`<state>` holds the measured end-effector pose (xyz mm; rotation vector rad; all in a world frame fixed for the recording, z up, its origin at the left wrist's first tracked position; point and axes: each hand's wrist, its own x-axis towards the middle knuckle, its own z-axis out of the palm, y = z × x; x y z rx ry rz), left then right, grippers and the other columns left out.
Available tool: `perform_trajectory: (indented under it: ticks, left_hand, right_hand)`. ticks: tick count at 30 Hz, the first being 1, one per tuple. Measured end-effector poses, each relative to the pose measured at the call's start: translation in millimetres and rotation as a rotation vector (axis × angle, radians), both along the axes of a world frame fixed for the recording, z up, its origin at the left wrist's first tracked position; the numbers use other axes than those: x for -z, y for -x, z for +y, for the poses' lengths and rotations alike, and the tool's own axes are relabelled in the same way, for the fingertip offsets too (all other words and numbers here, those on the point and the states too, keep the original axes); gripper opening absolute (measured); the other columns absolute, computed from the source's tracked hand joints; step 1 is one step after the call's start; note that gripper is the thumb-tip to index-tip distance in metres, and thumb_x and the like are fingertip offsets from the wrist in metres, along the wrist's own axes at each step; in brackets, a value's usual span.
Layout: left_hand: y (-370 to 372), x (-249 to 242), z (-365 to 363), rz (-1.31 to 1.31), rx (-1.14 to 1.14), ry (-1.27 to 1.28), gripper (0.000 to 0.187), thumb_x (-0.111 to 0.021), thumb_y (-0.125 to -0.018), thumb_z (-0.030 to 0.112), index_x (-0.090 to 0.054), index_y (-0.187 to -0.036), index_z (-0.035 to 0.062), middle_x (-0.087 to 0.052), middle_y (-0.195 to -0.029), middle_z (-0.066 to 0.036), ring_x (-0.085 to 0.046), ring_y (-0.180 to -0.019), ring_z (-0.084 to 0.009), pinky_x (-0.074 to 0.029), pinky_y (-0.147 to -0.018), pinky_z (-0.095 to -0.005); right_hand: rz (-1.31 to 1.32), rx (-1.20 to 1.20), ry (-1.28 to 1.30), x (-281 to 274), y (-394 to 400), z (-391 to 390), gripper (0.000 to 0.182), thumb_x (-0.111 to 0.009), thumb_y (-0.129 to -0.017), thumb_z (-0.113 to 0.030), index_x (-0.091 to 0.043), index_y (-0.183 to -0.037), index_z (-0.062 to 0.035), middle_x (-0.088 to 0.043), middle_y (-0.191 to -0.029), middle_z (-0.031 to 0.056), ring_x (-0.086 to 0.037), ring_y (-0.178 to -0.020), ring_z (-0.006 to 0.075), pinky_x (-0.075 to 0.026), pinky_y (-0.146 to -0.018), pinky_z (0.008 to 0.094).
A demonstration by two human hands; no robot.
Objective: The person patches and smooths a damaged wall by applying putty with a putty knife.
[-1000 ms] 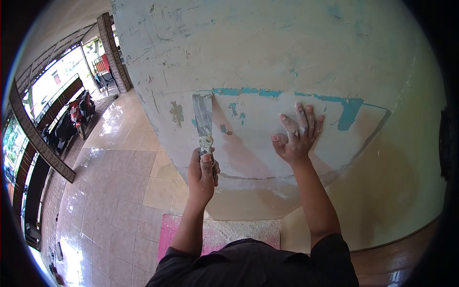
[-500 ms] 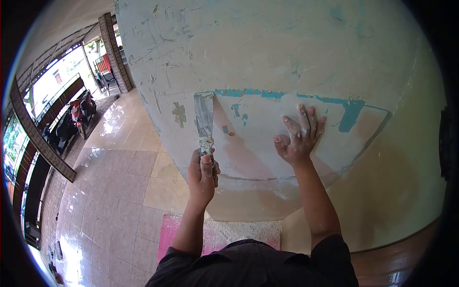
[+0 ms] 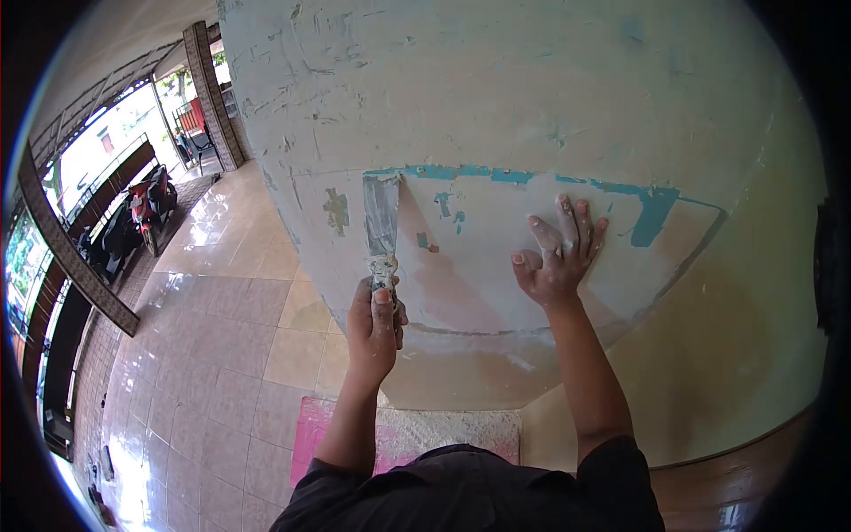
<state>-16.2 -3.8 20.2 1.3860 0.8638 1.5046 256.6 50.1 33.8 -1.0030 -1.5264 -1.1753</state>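
Note:
My left hand (image 3: 378, 324) is wrapped round the handle of a scraper (image 3: 382, 217), its thumb along the front. The scraper points upward, its broad, whitish-smeared blade against the pale wall (image 3: 496, 80). The blade's top edge meets the left end of a ragged turquoise strip (image 3: 470, 171) where the surface coat is gone. To the right, my right hand (image 3: 560, 253) rests on the wall with fingers spread, dusted white, holding nothing. Beyond it is a larger bare turquoise patch (image 3: 654, 217).
Below the wall lies a pink mat (image 3: 310, 430) covered with pale flakes. Glossy floor tiles (image 3: 213, 355) stretch to the left, toward a pillar (image 3: 213, 97) and a parked red motorcycle (image 3: 142, 208). A brown surface (image 3: 753, 474) lies at lower right.
The turquoise strip now reaches farther left, showing above the scraper blade. The blade sits slightly lower against that line. My right hand stays on the wall; the view has shifted slightly.

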Motion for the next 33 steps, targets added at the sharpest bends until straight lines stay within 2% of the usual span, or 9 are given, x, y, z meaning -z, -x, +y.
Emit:
perform_trajectory:
  ticks: [10,12,16,19,21,33]
  left_hand:
    - [-1.7,-4.2,0.5,-0.011,-0.022,0.008,0.045,-0.041,-0.101,0.043,-0.050,-0.115,0.0012,-0.050,-0.066,-0.001,-0.038,-0.046,-0.0029,-0.030,-0.041,-0.0189]
    - [-5.5,-4.1,2.2,0.003,-0.062,-0.043,0.051,-0.037,-0.102,0.046,-0.049,-0.115,-0.0020,-0.046,-0.061,0.000,-0.034,-0.041,-0.0036,-0.027,-0.037,-0.0194]
    - [-5.7,1.6,2.9,0.007,-0.056,-0.044,0.050,-0.036,-0.102,0.046,-0.049,-0.113,-0.0014,-0.047,-0.061,0.000,-0.035,-0.041,-0.0036,-0.027,-0.037,-0.0193]
    - [-5.8,3.2,4.2,0.006,-0.063,-0.065,0.050,-0.036,-0.102,0.046,-0.048,-0.112,-0.0012,-0.047,-0.061,0.000,-0.035,-0.041,-0.0037,-0.027,-0.038,-0.0192]
    - [-3.4,2.9,3.5,-0.031,-0.003,-0.024,0.044,-0.041,-0.101,0.044,-0.049,-0.114,0.0028,-0.050,-0.067,-0.001,-0.038,-0.046,-0.0029,-0.031,-0.041,-0.0188]
    - [-7.6,-0.7,2.2,-0.018,-0.020,-0.044,0.048,-0.041,-0.100,0.047,-0.049,-0.114,0.0018,-0.051,-0.066,-0.002,-0.040,-0.046,-0.0033,-0.031,-0.041,-0.0196]
  right_hand:
    - [0.004,0.000,-0.010,-1.9,3.4,-1.4,0.036,-0.047,-0.092,-0.047,-0.058,-0.119,-0.0251,-0.047,-0.141,0.0103,-0.033,-0.138,0.0340,-0.007,-0.115,0.0559]
    - [0.001,0.001,-0.010,-1.9,3.4,-1.8,0.036,-0.048,-0.092,-0.048,-0.057,-0.119,-0.0251,-0.047,-0.140,0.0102,-0.033,-0.138,0.0338,-0.007,-0.115,0.0559]
    - [0.001,0.015,-0.006,-1.8,1.8,-1.9,0.036,-0.048,-0.092,-0.048,-0.058,-0.118,-0.0253,-0.047,-0.140,0.0101,-0.033,-0.138,0.0336,-0.008,-0.115,0.0559]
    - [-0.001,0.005,-0.012,-1.7,2.1,-1.2,0.036,-0.048,-0.092,-0.048,-0.058,-0.118,-0.0254,-0.047,-0.140,0.0101,-0.033,-0.138,0.0337,-0.008,-0.115,0.0560]
    - [0.001,0.003,-0.012,-1.2,2.1,-1.0,0.036,-0.048,-0.092,-0.048,-0.058,-0.118,-0.0252,-0.047,-0.140,0.0101,-0.033,-0.138,0.0337,-0.008,-0.115,0.0561]
    - [-0.005,0.005,-0.016,-1.1,2.7,-1.4,0.036,-0.048,-0.092,-0.047,-0.059,-0.118,-0.0247,-0.047,-0.140,0.0106,-0.034,-0.138,0.0339,-0.009,-0.115,0.0564]
